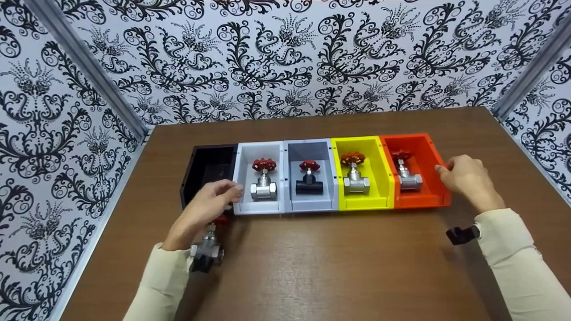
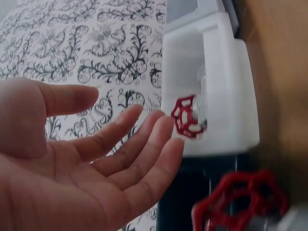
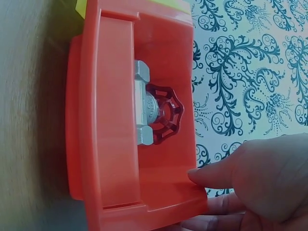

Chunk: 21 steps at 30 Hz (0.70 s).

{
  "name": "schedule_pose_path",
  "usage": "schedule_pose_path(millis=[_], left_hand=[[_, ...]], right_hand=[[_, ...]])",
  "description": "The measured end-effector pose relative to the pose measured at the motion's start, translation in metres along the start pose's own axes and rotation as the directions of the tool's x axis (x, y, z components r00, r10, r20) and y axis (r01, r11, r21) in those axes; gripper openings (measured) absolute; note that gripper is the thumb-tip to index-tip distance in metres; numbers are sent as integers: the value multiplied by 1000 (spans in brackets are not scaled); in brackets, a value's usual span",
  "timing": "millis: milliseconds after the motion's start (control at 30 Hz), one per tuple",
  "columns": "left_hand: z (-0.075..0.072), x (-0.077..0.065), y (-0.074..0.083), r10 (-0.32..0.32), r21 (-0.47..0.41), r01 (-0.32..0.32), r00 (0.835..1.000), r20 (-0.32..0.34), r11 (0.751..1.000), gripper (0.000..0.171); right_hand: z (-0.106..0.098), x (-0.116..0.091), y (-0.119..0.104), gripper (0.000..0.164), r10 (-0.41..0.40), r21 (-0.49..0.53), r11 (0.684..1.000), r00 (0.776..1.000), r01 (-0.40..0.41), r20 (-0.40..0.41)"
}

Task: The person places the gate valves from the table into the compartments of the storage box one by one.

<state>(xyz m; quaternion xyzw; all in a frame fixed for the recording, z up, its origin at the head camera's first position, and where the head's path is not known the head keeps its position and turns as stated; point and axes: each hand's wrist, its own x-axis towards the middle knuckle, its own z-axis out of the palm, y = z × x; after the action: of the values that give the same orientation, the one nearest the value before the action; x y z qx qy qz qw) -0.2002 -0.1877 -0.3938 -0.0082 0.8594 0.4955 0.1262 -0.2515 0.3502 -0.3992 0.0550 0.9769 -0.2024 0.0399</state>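
My right hand [image 1: 470, 180] pinches the right wall of the red bin [image 1: 421, 201], thumb over the inner side and fingers outside. In that bin lies a silver valve [image 3: 147, 106] with a red handwheel. My left hand [image 1: 209, 203] hovers by the black bin [image 1: 189, 171], fingers loosely bent and nothing in the palm, fingertips close to the white bin [image 1: 259, 208]. That white bin holds a silver valve [image 1: 264, 189] with a red handwheel. Another red-wheeled valve [image 1: 208, 247] is in front of the black bin, partly hidden by the left wrist.
Between the white and red bins, a grey bin [image 1: 312, 205] holds a black-bodied valve [image 1: 309, 185] and a yellow bin [image 1: 366, 204] holds a silver valve [image 1: 356, 183]. The bins form one row on the brown table [image 1: 321, 267]. Patterned panels [image 1: 285, 58] rise behind and at both sides.
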Motion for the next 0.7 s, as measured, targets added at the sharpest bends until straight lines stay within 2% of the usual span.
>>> schedule_pose_path(millis=[167, 433, 700], left_hand=[[-14, -7, -9, 36, 39, -36, 999, 15, 999, 35], [-34, -18, -25, 23, -18, -22, 998, 62, 1000, 37], [-46, -25, -39, -2, -72, 4, 1000, 26, 997, 38]], right_hand=[[-2, -1, 0, 37, -1, 1, 1000, 1000, 1, 21], [-2, 0, -3, 33, 8, -13, 1000, 1000, -8, 22], [-2, 0, -5, 33, 30, -43, 999, 999, -29, 31]])
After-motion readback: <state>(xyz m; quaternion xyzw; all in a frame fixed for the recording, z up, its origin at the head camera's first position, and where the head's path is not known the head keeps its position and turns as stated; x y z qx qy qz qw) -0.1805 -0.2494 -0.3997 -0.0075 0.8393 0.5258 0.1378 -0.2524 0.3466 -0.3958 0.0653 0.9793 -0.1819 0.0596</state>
